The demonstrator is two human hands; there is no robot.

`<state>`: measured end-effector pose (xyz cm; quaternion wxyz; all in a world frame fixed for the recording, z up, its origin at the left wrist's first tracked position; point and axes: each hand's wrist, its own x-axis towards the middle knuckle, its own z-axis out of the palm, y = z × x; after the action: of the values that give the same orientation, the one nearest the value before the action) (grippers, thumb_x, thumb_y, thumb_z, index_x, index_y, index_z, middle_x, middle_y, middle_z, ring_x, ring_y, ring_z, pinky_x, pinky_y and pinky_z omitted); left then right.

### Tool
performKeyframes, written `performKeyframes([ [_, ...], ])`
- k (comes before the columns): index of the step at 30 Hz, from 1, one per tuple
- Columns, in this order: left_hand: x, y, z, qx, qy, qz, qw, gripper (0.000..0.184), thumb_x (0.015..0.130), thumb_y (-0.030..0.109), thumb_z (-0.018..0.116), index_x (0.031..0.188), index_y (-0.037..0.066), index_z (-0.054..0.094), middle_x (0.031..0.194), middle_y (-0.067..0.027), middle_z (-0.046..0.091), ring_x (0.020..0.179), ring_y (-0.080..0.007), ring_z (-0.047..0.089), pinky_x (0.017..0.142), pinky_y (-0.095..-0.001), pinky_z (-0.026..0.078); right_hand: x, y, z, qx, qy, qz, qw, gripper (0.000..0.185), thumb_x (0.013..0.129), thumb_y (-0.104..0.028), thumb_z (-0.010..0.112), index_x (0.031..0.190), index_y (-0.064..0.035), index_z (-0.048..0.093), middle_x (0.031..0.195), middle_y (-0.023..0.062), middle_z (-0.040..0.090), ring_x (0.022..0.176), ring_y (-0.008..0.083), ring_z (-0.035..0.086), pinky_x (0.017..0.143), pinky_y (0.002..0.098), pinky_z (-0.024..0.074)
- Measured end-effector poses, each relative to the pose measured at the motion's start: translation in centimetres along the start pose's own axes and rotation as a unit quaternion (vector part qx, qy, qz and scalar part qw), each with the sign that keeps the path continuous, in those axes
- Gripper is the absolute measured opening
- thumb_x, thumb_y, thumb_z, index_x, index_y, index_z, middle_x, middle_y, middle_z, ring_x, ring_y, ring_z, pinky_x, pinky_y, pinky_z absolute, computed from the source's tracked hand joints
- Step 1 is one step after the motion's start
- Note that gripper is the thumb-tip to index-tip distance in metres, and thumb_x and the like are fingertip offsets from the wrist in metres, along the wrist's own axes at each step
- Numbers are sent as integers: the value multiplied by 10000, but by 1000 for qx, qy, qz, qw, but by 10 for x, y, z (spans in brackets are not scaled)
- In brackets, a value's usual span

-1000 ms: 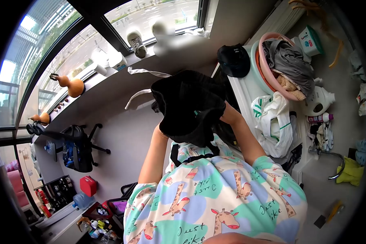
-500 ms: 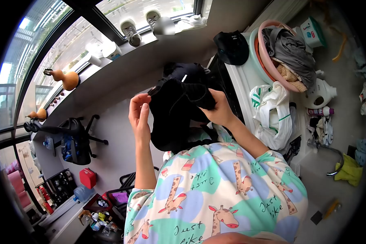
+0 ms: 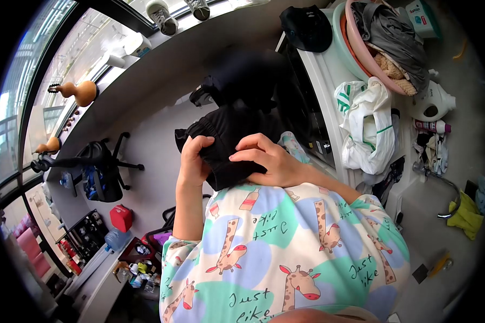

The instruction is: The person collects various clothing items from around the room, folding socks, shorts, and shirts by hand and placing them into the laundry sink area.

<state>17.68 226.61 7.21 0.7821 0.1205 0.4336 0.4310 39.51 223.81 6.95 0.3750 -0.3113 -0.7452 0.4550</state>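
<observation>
A black garment (image 3: 226,142) with a gathered elastic edge hangs bunched in front of my body. My left hand (image 3: 193,161) grips its left side, thumb on top of the cloth. My right hand (image 3: 269,161) lies across its right side with bent fingers, holding the fabric near my shirt. Just beyond the garment is a dark, blurred heap of what looks like cloth (image 3: 248,81); where one ends and the other begins is hard to see.
At right, a white cabinet or appliance (image 3: 328,137) carries a black cap (image 3: 306,28), stacked basins with a pink one (image 3: 355,40) holding clothes, and a white bag (image 3: 367,129). Shoes (image 3: 163,19) and gourds (image 3: 78,92) line the windowsill. An office chair (image 3: 99,172) stands left.
The black garment has come down from its raised, spread position and is bunched closer to my body. My hands have moved nearer each other, and the left has closed on the cloth.
</observation>
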Motion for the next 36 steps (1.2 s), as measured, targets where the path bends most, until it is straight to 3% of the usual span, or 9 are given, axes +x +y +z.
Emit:
performKeyframes([
  [7,-30,35,-6,110,66,4,992,464,624,40,520,1055,-105,611,959,-177,678,832,-270,682,768,-338,574,-6,21,-14,86,131,88,984,125,844,-33,632,966,-10,644,939,86,631,821,165,637,759,266,527],
  [14,-48,42,-3,-25,-116,177,977,718,507,37,536,1194,-170,521,1114,-272,631,1016,-387,643,947,-422,512,23,45,-28,99,151,85,980,126,835,5,614,953,-36,629,949,62,646,872,148,629,788,270,514],
  [17,-40,43,-16,-77,-77,222,969,538,522,66,526,1004,-167,586,993,-297,654,929,-416,662,924,-431,532,39,36,-19,91,91,47,991,153,826,-34,646,978,-37,624,985,70,654,925,186,636,837,306,508],
  [21,-22,47,-103,-125,-43,259,957,403,550,70,510,876,-146,607,909,-295,666,863,-419,673,913,-435,543,35,35,-2,92,-40,9,995,405,801,-343,745,1078,-62,653,1132,99,636,1111,269,566,1035,408,364],
  [25,-27,58,-66,-107,-18,355,928,209,730,124,521,681,-63,602,757,-268,662,730,-399,680,877,-460,567,27,42,11,39,-15,15,999,440,774,-330,764,1122,-74,679,1176,116,630,1126,265,570,1048,416,340],
  [28,-12,47,-56,-125,-182,384,896,323,840,163,545,1014,-100,615,1019,-297,644,959,-378,661,943,-485,521,26,42,13,21,0,-19,1000,339,787,-173,753,1097,-52,692,1148,142,640,993,254,641,942,370,456],
  [31,-20,42,-31,-187,-261,230,919,669,864,255,653,1358,-111,391,1329,-269,503,1220,-346,534,1049,-458,432,31,34,15,85,37,-46,995,299,794,3,689,1093,-12,682,1116,167,646,837,242,680,772,303,537],
  [34,-20,27,-18,-78,-302,202,928,804,853,401,666,1382,-129,372,1389,-268,467,1263,-369,504,1091,-464,376,46,22,15,57,98,-70,991,305,798,95,610,1093,36,663,1109,185,643,757,230,687,660,259,552],
  [36,-23,16,-14,25,-201,158,966,803,759,296,778,1326,-148,424,1318,-249,527,1223,-327,537,1076,-422,392,47,34,15,76,48,13,996,366,819,36,612,1184,48,592,1185,205,611,985,288,652,842,328,526],
])
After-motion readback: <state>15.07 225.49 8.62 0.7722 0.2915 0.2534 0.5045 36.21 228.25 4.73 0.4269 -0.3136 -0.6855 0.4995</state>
